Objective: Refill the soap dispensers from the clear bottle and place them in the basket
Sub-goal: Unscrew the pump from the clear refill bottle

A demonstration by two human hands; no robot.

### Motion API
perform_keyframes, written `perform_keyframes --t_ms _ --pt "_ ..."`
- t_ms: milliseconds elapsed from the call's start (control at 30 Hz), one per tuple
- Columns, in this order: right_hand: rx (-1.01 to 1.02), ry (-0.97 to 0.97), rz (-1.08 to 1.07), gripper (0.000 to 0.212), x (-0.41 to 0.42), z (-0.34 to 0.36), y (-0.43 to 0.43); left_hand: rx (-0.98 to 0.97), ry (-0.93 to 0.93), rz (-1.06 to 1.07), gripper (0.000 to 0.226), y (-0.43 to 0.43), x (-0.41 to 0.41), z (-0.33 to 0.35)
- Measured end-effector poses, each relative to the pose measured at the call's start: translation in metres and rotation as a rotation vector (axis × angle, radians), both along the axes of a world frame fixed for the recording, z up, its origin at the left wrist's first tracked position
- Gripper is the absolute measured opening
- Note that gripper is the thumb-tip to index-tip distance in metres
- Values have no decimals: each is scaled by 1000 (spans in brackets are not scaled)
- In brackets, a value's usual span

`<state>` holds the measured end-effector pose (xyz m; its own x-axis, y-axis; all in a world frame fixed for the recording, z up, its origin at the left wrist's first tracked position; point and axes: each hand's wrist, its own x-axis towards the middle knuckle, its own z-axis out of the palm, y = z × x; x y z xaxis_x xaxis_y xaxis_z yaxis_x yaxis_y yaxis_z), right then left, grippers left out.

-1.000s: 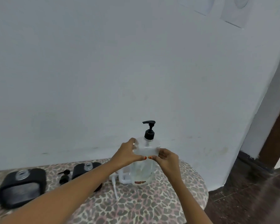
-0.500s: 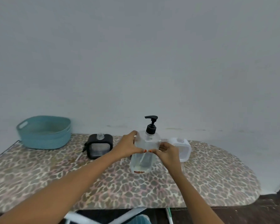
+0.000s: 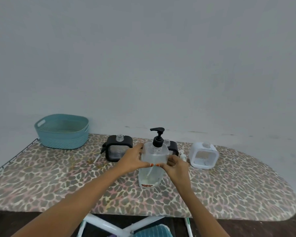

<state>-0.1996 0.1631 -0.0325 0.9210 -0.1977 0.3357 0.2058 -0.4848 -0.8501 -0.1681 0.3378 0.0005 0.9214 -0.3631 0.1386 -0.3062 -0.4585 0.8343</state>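
Compared with a second earlier, the camera has swung left and down, so the whole board and the basket are now in sight; both hands and the clear bottle hold the same pose as before. This suggests the task stands at its start: the pump is still screwed on and no pouring has begun.

Positions are given relative to the clear bottle (image 3: 152, 165), which stands upright at the middle of the leopard-print board (image 3: 58, 185).

Far to its left, near the wall, sits the teal basket (image 3: 61, 131), holding no dispenser. Nearer on the left stands a black dispenser (image 3: 118, 147), neck open, its window showing little or no liquid; a detached pump lies beside it.

The left hand (image 3: 132, 159) grips the bottle's left shoulder and the right hand (image 3: 175, 165) its right shoulder, thumbs meeting on the front. The bottle appears mostly empty, with a shallow layer at the base; its black pump (image 3: 158, 137) is on.

Just behind, to the right, a second black dispenser (image 3: 173, 147) is partly hidden. Further right stands a white dispenser (image 3: 203, 155), uncapped, seemingly empty.
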Motion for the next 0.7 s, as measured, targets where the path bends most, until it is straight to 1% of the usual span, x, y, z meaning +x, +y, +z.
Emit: perform_keyframes --t_ms 200,267,367,433,533,600,700 --pt "55 46 99 43 -1 7 0 19 -6 10 67 2 4 -7" --pt "69 45 77 42 -2 14 3 20 -10 13 66 1 4 -8" --pt "58 -4 22 50 -2 29 12 29 -14 11 67 1 4 -7" --pt "72 -52 -5 48 0 42 19 15 -16 1 70 0 3 -5" --pt "5 -123 -37 41 5 57 28 -20 -60 17 78 -4 2 1" --pt "-52 -137 -66 35 10 64 32 -52 -85 30 73 -8 3 4" --pt "-94 -113 -116 34 16 68 32 -33 -119 54 70 -11 8 4"
